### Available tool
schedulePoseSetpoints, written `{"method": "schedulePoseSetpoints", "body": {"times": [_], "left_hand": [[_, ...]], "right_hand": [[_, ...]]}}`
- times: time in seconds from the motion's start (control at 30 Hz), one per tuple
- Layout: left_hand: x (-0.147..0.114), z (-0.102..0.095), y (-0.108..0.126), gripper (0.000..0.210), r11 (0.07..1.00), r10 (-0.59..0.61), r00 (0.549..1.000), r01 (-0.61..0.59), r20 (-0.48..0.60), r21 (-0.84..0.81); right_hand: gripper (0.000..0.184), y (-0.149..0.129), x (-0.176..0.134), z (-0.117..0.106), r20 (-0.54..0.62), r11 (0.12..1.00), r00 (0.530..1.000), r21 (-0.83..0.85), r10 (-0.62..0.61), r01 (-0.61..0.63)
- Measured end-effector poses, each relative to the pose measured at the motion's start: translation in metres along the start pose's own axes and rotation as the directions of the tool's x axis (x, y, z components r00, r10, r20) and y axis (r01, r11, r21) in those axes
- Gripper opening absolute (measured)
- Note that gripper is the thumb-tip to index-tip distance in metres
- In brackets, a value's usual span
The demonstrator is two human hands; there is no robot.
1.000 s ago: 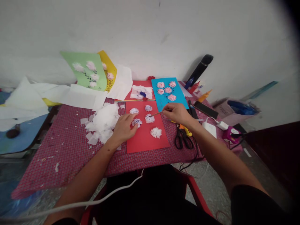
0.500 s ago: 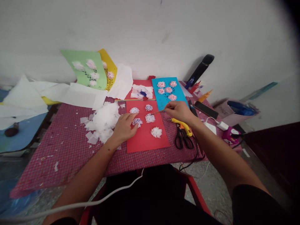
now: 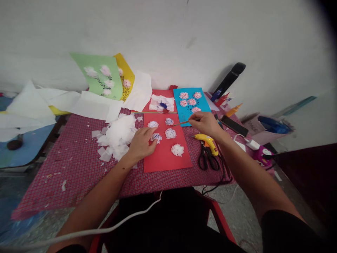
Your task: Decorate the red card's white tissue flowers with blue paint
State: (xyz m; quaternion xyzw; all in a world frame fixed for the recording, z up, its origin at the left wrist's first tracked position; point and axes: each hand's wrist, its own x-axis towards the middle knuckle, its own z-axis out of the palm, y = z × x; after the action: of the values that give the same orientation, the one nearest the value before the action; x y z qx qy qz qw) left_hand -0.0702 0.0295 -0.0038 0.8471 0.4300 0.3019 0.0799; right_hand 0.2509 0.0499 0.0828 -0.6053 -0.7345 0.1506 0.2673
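Note:
Between the fingers of my right hand (image 3: 204, 123) is a thin paintbrush (image 3: 184, 122), its tip just above the red sheet (image 3: 165, 161) near the upper puffs. My left hand (image 3: 142, 143) rests over the sheet's left edge, fingers apart, beside a blue-speckled paper puff (image 3: 156, 137). More speckled puffs sit on the sheet: one at upper left (image 3: 153, 124), one at upper middle (image 3: 169, 121) and a paler one below it (image 3: 170, 133). A plain white puff (image 3: 177, 150) lies at the lower right. Behind the sheet is a white tissue (image 3: 161, 103) with a dark blue paint blot.
White paper squares (image 3: 119, 135) are heaped left of my left hand. A yellow glue gun (image 3: 209, 142) and black scissors (image 3: 207, 160) lie on the right. A blue sheet with pink puffs (image 3: 184, 114) is behind; a green flower picture (image 3: 101, 77) leans on the wall.
The brush tip has lifted off the middle puff and moved up, towards the gap under the upper puff. My left hand stays about where it was. The view has shifted slightly.

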Motion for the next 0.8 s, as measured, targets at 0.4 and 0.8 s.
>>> {"method": "schedulePoseSetpoints", "body": {"times": [0.4, 0.8], "left_hand": [[0.000, -0.003, 0.004, 0.048, 1.000, 0.012, 1.000, -0.013, -0.024, -0.009], [-0.001, -0.001, 0.003, 0.049, 1.000, 0.008, 1.000, -0.008, -0.025, 0.006]], "right_hand": [[0.024, 0.010, 0.117, 0.054, -0.190, 0.977, 0.977, -0.170, 0.094, -0.127], [0.023, 0.025, 0.108, 0.064, -0.173, 0.977, 0.978, -0.155, 0.116, -0.144]]}}
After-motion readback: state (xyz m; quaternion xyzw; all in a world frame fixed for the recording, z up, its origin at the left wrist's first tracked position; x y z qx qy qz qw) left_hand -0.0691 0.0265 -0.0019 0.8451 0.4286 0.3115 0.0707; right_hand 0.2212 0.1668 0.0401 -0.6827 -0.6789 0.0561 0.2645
